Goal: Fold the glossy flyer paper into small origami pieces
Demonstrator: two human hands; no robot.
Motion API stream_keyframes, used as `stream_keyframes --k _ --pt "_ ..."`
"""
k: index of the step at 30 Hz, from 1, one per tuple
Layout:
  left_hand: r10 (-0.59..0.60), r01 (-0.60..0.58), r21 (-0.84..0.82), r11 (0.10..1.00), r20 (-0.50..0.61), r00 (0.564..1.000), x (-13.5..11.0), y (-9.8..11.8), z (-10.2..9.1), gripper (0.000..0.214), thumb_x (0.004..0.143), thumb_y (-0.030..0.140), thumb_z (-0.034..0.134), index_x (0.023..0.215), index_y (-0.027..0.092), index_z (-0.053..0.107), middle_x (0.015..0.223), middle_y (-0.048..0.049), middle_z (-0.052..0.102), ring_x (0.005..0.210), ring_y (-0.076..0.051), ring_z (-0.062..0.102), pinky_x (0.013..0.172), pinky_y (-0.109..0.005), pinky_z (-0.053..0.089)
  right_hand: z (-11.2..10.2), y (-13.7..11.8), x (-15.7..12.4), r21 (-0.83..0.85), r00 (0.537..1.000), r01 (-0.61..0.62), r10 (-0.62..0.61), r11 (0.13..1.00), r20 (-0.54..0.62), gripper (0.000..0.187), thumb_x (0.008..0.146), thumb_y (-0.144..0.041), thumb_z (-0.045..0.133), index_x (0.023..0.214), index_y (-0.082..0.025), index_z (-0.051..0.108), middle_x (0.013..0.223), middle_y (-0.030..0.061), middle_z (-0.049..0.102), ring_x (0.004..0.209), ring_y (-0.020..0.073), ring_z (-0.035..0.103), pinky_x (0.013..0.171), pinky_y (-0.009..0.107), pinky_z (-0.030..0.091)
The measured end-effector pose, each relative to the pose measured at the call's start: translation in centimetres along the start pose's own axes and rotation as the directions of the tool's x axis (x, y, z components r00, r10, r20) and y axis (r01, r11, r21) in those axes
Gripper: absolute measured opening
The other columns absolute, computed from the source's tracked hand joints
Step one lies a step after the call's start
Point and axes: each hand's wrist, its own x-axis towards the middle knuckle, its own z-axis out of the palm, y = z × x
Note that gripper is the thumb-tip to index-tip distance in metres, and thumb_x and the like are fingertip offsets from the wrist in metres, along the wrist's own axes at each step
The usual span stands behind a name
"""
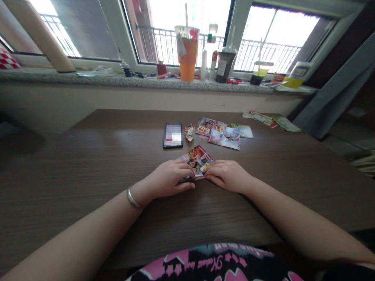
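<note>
A small colourful printed paper, partly folded, lies on the brown table in front of me. My left hand holds its left side, fingers bent over the top and the thumb stretched along the near edge. At the right corner, the fingers of my right hand are pinched together on the paper. Both palms face down close to the tabletop, and the fingers hide parts of the sheet. Just beyond the paper is a small folded paper piece with red and cream print.
A phone lies left of the folded piece. Printed leaflets overlap to its right, and more paper strips lie at the table's far right. On the windowsill stand an orange drink cup, a dark cup and bottles.
</note>
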Motion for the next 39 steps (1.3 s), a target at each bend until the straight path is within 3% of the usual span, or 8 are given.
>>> stream_keyframes --k 6,12,15,19,25,33,39 --pt "-0.029 0.029 -0.025 0.999 -0.033 0.999 0.1 0.6 -0.4 0.031 0.096 0.037 0.044 0.09 0.019 0.069 0.098 -0.0061 0.069 0.092 -0.02 0.062 0.084 -0.031 0.046 0.1 -0.1 0.0 0.073 0.997 0.081 -0.081 0.994 0.003 0.021 0.093 -0.028 0.051 0.096 -0.021 0.071 0.107 0.0035 0.073 0.101 0.0171 0.066 0.09 0.032 0.051" --pt "-0.159 0.148 -0.166 0.975 -0.059 0.985 0.4 0.6 0.3 0.034 0.098 0.032 0.039 0.08 0.018 0.065 0.081 -0.002 0.067 0.078 -0.014 0.06 0.072 -0.024 0.044 0.0 0.0 0.1 0.099 0.995 0.094 -0.097 0.991 0.026 0.021 0.094 -0.029 0.051 0.097 -0.022 0.071 0.112 0.0042 0.071 0.106 0.019 0.063 0.092 0.035 0.05" --pt "-0.229 0.208 -0.227 0.951 -0.067 0.971 0.5 0.2 0.7 0.031 0.095 0.03 0.042 0.077 0.018 0.064 0.076 -0.0005 0.065 0.072 -0.013 0.057 0.068 -0.024 0.044 -0.1 -0.2 0.2 0.136 0.998 0.039 -0.045 0.99 0.039 0.017 0.092 -0.027 0.054 0.097 -0.023 0.07 0.109 0.0039 0.072 0.103 0.0184 0.064 0.091 0.034 0.05" --pt "-0.276 0.235 -0.27 0.934 -0.126 0.953 0.5 -0.5 1.0 0.027 0.092 0.03 0.047 0.076 0.018 0.065 0.087 -0.0028 0.061 0.083 -0.015 0.058 0.079 -0.026 0.047 -0.2 -0.4 0.2 0.172 0.989 -0.147 0.143 0.974 0.033 0.021 0.087 -0.027 0.06 0.106 -0.021 0.065 0.096 0.0047 0.073 0.088 0.017 0.067 0.078 0.029 0.051" --pt "-0.284 0.266 -0.179 0.947 -0.08 0.956 0.3 -0.9 0.8 0.024 0.091 0.03 0.051 0.075 0.018 0.065 0.092 -0.0045 0.058 0.085 -0.017 0.057 0.081 -0.028 0.047 0.0 -0.3 0.1 0.163 0.984 -0.181 0.178 0.97 0.029 0.014 0.087 -0.026 0.06 0.097 -0.021 0.068 0.085 0.0037 0.07 0.073 0.0144 0.063 0.066 0.024 0.046" --pt "-0.321 0.318 -0.053 0.947 -0.093 0.942 0.1 -0.7 0.4 0.02 0.089 0.027 0.054 0.076 0.016 0.065 0.088 -0.0054 0.059 0.078 -0.016 0.057 0.072 -0.027 0.046 0.2 -0.2 0.3 0.139 0.993 -0.112 0.115 0.984 -0.02 0.02 0.09 -0.027 0.057 0.102 -0.024 0.073 0.1 0.0039 0.074 0.09 0.0169 0.067 0.08 0.029 0.051" --pt "-0.311 0.31 -0.028 0.95 -0.118 0.943 0.1 -1.1 0.7 0.018 0.088 0.025 0.056 0.073 0.017 0.061 0.084 -0.004 0.058 0.075 -0.015 0.056 0.069 -0.025 0.045 0.4 -0.1 0.2 0.063 0.996 -0.086 0.087 0.994 -0.021 0.022 0.092 -0.029 0.055 0.103 -0.027 0.074 0.103 0.0031 0.073 0.093 0.0172 0.065 0.082 0.031 0.051"
